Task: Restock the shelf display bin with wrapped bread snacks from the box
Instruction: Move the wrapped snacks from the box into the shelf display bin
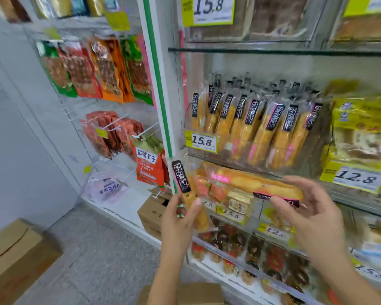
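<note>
gripping bread snacks point(183, 179): left hand point(180, 219), right hand point(310, 216); display bin point(220, 160): packs point(271, 126) upright

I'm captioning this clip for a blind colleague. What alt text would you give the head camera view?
A person's left hand grips one wrapped bread snack upright while the right hand holds a second snack level. Both are in front of a clear shelf bin lined with matching snacks and bearing a 15.8 price tag.
</note>
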